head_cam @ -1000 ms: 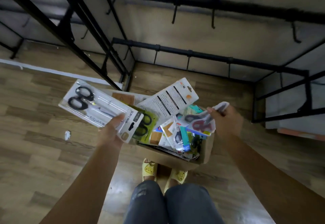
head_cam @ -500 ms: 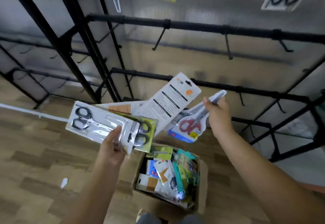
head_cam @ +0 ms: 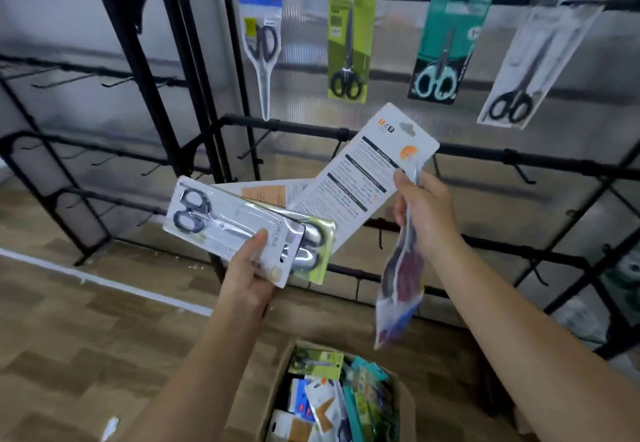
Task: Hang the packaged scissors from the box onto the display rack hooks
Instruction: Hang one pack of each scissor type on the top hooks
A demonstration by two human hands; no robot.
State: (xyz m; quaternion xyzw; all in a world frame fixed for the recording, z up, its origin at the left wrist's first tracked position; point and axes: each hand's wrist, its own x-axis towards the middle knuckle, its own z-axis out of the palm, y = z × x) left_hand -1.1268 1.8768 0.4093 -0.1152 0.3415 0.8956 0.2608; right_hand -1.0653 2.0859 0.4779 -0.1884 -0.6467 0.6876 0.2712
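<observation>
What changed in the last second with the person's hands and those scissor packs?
The right hand lifted the red-handled scissors pack out of the box up toward the rack; the pack now dangles from its top. The left hand rose too, holding the same fan of packs. The box stayed on the floor.

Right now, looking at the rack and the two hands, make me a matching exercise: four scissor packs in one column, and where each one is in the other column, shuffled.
Column one:
1. lime green pack
2. teal pack
3. red-handled scissors pack
4. clear pack with black scissors

Column two:
A. held in the left hand
B. hanging on the top rail, second from the left
C. held in the right hand
D. hanging on the top rail, third from the left

Pairs: 1-B, 2-D, 3-C, 4-A
</observation>
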